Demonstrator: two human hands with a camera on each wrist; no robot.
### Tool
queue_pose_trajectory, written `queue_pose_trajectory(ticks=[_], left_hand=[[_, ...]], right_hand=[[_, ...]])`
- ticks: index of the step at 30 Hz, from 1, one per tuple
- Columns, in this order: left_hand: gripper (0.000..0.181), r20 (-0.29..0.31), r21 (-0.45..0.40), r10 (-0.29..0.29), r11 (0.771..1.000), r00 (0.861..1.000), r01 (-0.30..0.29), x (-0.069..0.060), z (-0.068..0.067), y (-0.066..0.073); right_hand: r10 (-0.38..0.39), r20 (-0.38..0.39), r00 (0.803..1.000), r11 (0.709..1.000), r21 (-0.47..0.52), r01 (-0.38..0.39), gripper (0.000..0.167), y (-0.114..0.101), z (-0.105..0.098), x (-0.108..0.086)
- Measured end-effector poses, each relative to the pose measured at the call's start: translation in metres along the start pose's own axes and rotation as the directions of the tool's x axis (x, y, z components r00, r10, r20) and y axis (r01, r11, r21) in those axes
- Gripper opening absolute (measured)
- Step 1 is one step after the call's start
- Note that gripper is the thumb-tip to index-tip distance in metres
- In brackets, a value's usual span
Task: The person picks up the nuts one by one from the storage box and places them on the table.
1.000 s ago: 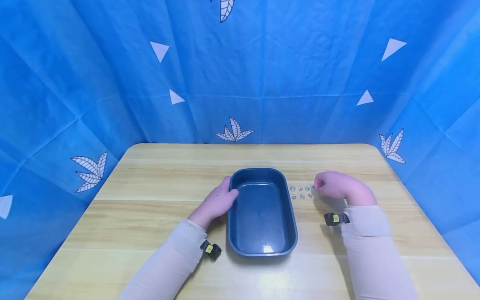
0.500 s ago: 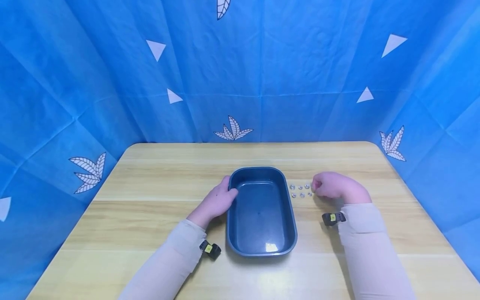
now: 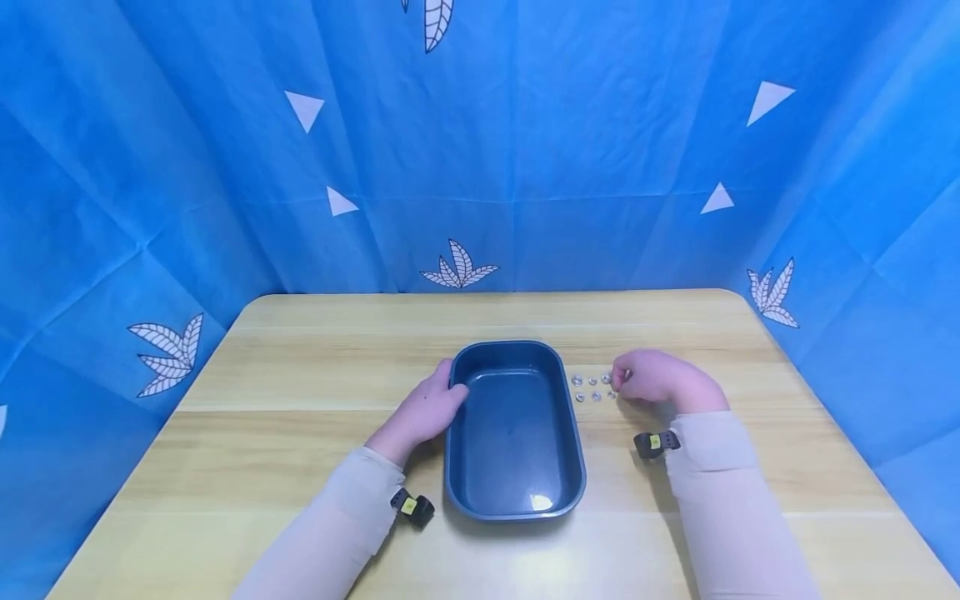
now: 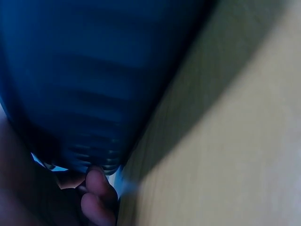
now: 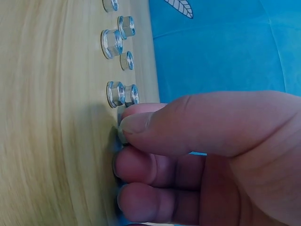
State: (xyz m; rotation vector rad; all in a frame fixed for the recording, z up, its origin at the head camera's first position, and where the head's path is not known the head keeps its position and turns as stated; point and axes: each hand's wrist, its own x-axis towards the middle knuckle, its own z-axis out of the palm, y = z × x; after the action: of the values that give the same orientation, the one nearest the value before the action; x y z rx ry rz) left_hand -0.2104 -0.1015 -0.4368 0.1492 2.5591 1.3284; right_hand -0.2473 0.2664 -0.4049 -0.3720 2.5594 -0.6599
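My left hand [image 3: 426, 407] grips the left wall of a dark blue rectangular plastic tub [image 3: 517, 514], thumb over the rim and fingers outside. The left wrist view shows the tub's ribbed side [image 4: 89, 89] and curled fingertips [image 4: 99, 193]. On the table right of the tub, several shiny metal flange nuts [image 3: 596, 397] stand in two short rows. At their right end, my right hand [image 3: 660, 379] pinches with thumb and index finger low over the table. A flange nut between those fingertips is mostly hidden. Beyond the thumb, the other flange nuts [image 5: 112, 44] stand flange down.
The light wooden table [image 3: 300, 467] has rounded far corners. A blue curtain [image 3: 480, 150] with white leaf and triangle prints hangs behind and on both sides. Each wrist carries a small black camera [image 3: 655, 443] on a strap over the sleeve.
The flange nut at the right end of the far row, visible one second ago, is now covered by my right fingers. The head view has shifted slightly; my left hand stays on the tub.
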Motion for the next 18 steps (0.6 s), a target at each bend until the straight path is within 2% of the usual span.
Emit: queue_pose_trajectory(ticks=[5,12,18], left_hand=[[0.052,-0.016,-0.006,0.006,1.000,1.000,-0.006,0.0009,-0.0013,-0.0012],[0.052,-0.006,-0.002,0.004,1.000,1.000,-0.004,0.0028,-0.0017,-0.0012],[0.051,-0.017,0.002,0.002,1.000,1.000,-0.002,0.0054,-0.0016,0.0010]], right_hand=[[-0.019,-0.015,1.000,1.000,0.000,0.019,0.017,0.0001,0.0002,0.0021],[-0.014,0.002,1.000,1.000,-0.015,0.014,0.016,-0.0004,-0.0006,0.0041],[-0.024,-0.035,0.999,0.999,-0.032,0.023,0.018,0.0031,-0.0020,0.0050]])
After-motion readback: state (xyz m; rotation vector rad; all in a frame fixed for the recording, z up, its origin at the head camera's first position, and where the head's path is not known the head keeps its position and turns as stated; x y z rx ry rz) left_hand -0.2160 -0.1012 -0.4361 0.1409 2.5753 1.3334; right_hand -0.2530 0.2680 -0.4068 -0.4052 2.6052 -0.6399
